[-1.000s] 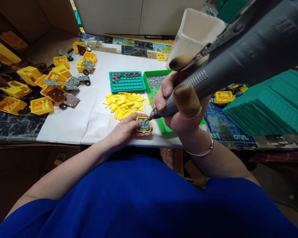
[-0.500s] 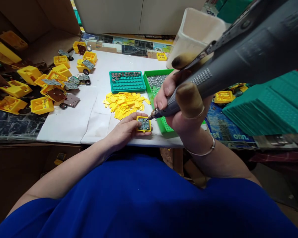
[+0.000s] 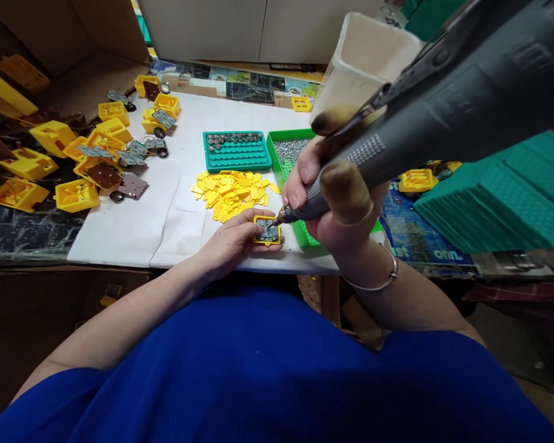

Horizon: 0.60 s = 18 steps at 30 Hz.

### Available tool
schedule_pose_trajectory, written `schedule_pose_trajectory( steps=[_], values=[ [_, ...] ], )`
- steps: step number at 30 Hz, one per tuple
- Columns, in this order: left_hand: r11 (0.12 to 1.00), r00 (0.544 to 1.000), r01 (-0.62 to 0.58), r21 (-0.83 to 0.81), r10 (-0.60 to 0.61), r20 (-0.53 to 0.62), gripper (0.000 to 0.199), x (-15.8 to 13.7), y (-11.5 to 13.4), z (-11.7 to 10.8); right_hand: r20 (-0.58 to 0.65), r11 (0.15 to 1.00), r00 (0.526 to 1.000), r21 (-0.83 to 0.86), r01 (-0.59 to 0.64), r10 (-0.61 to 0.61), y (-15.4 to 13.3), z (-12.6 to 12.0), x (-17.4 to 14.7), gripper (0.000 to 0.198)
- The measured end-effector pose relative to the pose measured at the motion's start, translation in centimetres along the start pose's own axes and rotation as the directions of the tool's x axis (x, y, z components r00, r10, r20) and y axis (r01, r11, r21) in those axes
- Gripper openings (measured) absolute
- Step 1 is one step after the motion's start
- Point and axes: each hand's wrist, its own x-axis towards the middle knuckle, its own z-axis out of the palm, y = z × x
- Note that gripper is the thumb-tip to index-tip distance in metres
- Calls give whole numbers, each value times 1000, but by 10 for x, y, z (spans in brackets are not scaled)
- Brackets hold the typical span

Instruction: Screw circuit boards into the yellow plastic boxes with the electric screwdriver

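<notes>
My left hand (image 3: pixel 237 239) grips a small yellow plastic case (image 3: pixel 268 242) near the front of the white work surface. A circuit board (image 3: pixel 270 231) lies inside the case, facing up. My right hand (image 3: pixel 337 191) is wrapped round a dark grey electric screwdriver (image 3: pixel 425 117), with covers on two of its fingers. The screwdriver slants down to the left, and its bit (image 3: pixel 277 221) reaches the board; whether a screw is under the tip is too small to tell. Just beyond the case lies a heap of flat yellow plastic pieces (image 3: pixel 233 194).
A green tray (image 3: pixel 271 144) of small screws sits partly behind my right hand. Behind the yellow heap is a teal tray (image 3: pixel 237 161) with small round metal parts. Yellow cases with wired boards (image 3: pixel 78 195) crowd the left. Stacked teal trays (image 3: pixel 493 203) and a whitish bin (image 3: pixel 346 55) stand right.
The screwdriver and my right hand have shifted slightly to the left, and the bit sits a little lower over the board. My left hand keeps the case in nearly the same place.
</notes>
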Motion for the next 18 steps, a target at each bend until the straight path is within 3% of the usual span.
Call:
schedule_pose_trajectory(
  steps=[8, 18],
  values=[
    [1000, 1000, 9, 22, -9, 10, 27, 0, -1, -2, -79, 999, 997, 44, 23, -20, 1, 2, 1, 34],
    [998, 995, -43, 49, 39, 94, 26, -2, -4, -8, -27, 987, 999, 155, 51, -47, 6, 1, 3, 22]
  ],
)
